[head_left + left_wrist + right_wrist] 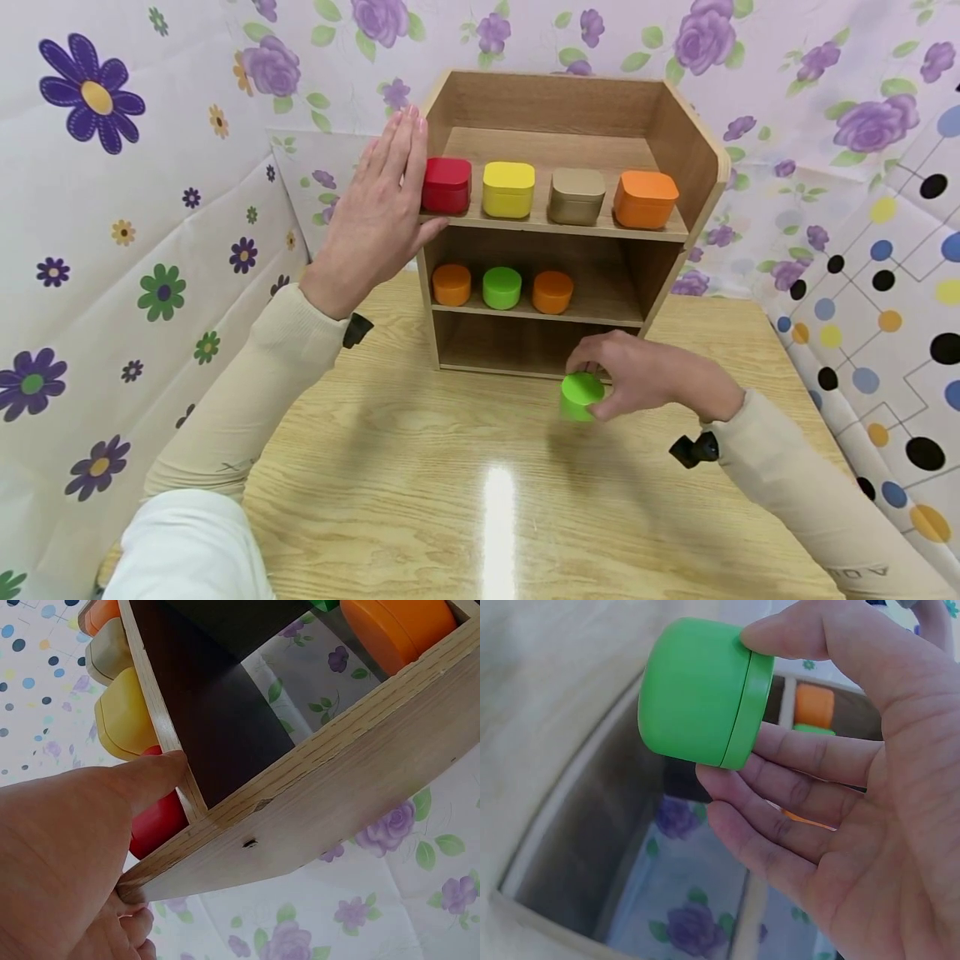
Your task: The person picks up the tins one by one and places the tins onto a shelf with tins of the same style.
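- Right hand (648, 375): fingers (810, 754) and thumb curled round the green round tin (581, 396), clamped on its lid end.
- Green round tin: just above the bench (420, 467), in front of the shelf unit's (686, 142) bottom compartment, at 5 o'clock from it. Its axis lies roughly level, tilted off upright; the lid faces the palm.
- Left hand (378, 208): fingers straight and together, flat against the shelf unit's left wall, beside the red tin (447, 185).

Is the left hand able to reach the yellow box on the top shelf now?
Probably yes. The left hand rests flat on the shelf's left side, beside the red box; the yellow box stands next, with the front open.
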